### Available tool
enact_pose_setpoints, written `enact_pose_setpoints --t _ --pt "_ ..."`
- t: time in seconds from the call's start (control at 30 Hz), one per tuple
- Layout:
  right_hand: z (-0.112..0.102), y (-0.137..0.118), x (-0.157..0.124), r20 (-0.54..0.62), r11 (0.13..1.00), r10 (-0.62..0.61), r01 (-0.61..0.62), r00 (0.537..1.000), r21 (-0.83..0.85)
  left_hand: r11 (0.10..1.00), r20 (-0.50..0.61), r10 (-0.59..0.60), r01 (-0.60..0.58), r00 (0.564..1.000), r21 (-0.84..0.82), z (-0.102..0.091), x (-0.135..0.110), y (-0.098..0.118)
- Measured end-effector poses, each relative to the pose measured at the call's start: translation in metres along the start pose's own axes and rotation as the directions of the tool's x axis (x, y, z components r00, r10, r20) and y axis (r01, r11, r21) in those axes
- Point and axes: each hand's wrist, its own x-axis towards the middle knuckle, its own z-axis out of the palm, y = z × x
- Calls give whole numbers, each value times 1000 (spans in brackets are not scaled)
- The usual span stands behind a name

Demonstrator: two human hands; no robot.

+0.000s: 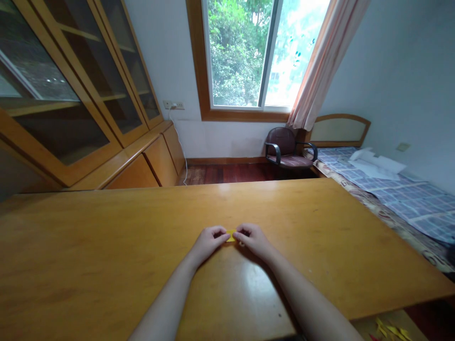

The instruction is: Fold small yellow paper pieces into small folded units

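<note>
A small piece of yellow paper (231, 235) is held between my two hands, just above or on the wooden table (106, 246); I cannot tell whether it touches the surface. My left hand (209, 241) pinches its left end between thumb and fingers. On the opposite end, my right hand (255, 240) grips it the same way. The fingertips cover both ends of the paper, so only its middle shows.
Below the table's right front corner lie several yellow folded pieces (391, 330) with a bit of red. Beyond the far edge stand a brown armchair (287, 149) and a bed (391, 184) with white sheets of material. A glass-door cabinet (81, 71) rises at left.
</note>
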Motion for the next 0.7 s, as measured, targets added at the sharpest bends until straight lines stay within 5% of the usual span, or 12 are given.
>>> enact_pose_setpoints --t 0.2,0.7 --pt "-2 0 -1 24 994 38 -40 999 100 1000 11 -11 10 1000 5 0 0 1" --pt "-2 -3 -1 -6 999 -28 27 1000 -27 999 0 -36 36 999 -9 0 0 -5"
